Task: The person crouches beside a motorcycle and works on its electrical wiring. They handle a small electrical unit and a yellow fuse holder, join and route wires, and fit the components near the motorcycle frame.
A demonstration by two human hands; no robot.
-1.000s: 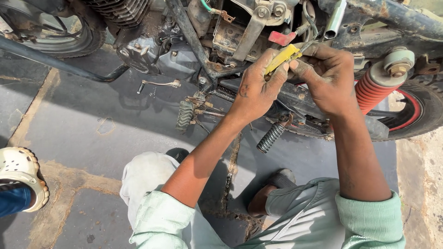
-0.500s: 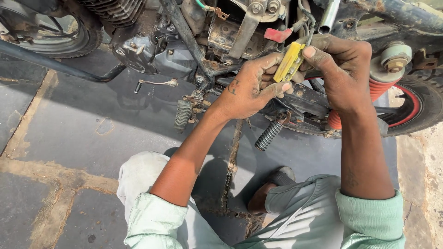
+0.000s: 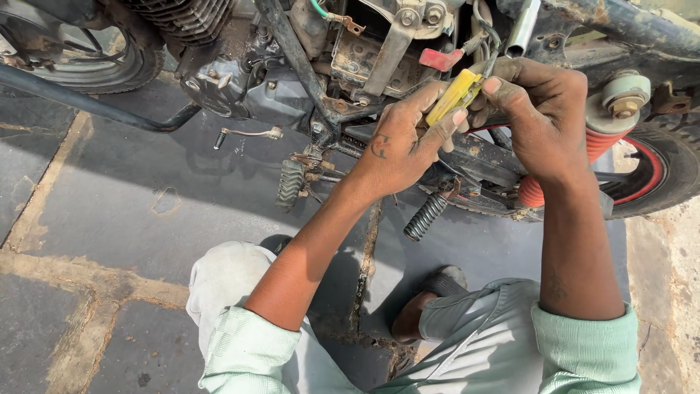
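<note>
Yellow plastic marks the tool [image 3: 456, 95], a small handle pinched between both hands right against the motorcycle frame [image 3: 306, 66]. The left hand [image 3: 405, 142] is clamped on its lower end, thumb and fingers wrapped round it. The right hand [image 3: 543, 109] grips its upper end, fingertips pressed on the yellow. A red spring [image 3: 594, 146] sits just right of the frame behind that hand. A black footpeg [image 3: 425, 217] hangs below the frame, above the stone floor [image 3: 109, 241].

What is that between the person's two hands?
In the head view, a yellow-handled tool sits between the left hand and the right hand, pinched by both.
</note>
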